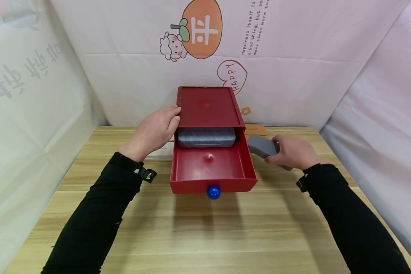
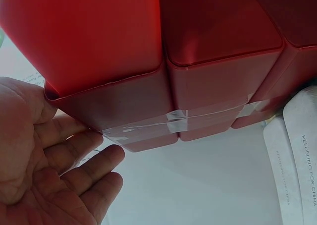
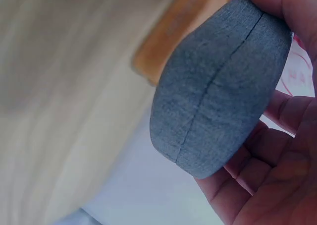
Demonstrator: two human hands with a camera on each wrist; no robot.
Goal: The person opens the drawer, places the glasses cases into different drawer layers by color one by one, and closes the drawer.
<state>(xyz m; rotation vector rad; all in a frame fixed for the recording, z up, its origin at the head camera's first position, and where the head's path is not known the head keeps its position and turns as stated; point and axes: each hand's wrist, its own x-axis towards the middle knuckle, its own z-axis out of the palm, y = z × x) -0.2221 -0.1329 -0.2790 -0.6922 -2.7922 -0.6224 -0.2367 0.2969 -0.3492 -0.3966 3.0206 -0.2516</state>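
A red drawer box [image 1: 207, 108] stands at the table's middle with its top drawer [image 1: 208, 185] pulled out toward me. The drawer has a blue ball knob [image 1: 213, 192], and a grey case [image 1: 206, 137] lies at its back. My left hand [image 1: 155, 131] touches the box's upper left side; in the left wrist view its fingers [image 2: 94, 168] lie loosely by the corner. To the right of the drawer, my right hand [image 1: 292, 152] grips a grey glasses case [image 1: 260, 146], its cloth cover and dark seam showing in the right wrist view.
White boxes [image 2: 297, 150] with printed lettering lie left of the drawer box. Behind its right side is an orange-brown packet [image 1: 255, 129]. Clear tape [image 2: 177, 121] joins the stacked red units. White printed cloth [image 1: 123, 76] hangs around the wooden table [image 1: 198, 243].
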